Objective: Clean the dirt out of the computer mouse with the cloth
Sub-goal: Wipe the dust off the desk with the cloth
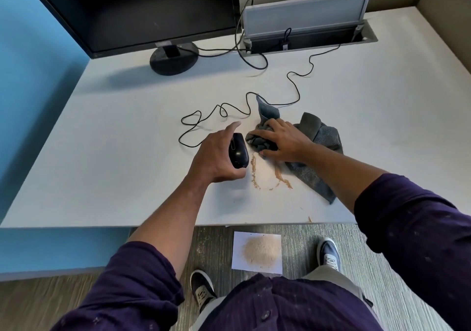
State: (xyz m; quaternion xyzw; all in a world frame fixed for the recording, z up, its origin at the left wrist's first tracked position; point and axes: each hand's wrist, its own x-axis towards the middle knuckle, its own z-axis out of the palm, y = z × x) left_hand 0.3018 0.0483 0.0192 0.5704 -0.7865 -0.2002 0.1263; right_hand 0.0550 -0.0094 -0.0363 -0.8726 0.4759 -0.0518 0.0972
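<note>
Two hands work over the bench (127, 131): the right hand (283, 143) clutches the bunched cloth (318, 147) against the bench, just beside the mouse (238, 153), which the left hand (216, 157) grips above the dirt (270, 175).

One mouse (238, 153), one cloth (316, 149), one monitor (132, 11), two hands (216, 157), two shoes (202, 287)

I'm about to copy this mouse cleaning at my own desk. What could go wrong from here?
The left hand holds the mouse off the desk in a side grip with its cable looping behind; a pull could snag it. The right hand presses the bunched cloth just above the tan dirt streaks, so a sweep may smear them or push grit off the front edge.
</note>
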